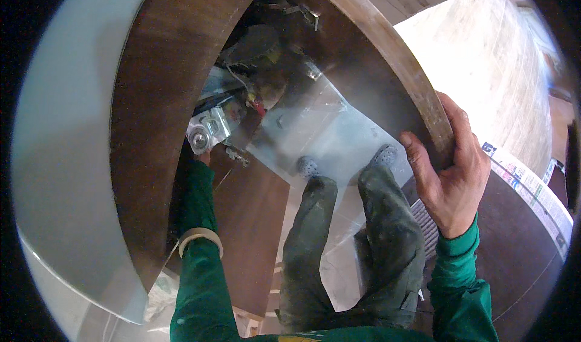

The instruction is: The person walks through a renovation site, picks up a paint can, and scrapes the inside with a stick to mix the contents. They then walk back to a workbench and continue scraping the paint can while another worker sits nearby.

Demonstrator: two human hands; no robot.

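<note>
My left hand [204,158] reaches into a brown wooden cabinet. It is mostly hidden behind a clear plastic package [209,128] with a shiny round metallic part, which it appears to hold from below. My right hand [451,169] is closed around the curved edge of a brown wooden panel [417,63], thumb on the inner face and fingers over the outer side. A beige tape roll [201,239] circles my left sleeve like a bracelet.
Dark, cluttered items [257,54] fill the cabinet's shadowed part, among them something red. Metal hinges [236,155] stick out from the panels. A white panel [66,130] stands at the left. My feet, in grey perforated clogs [384,155], rest on a pale sheet [315,127].
</note>
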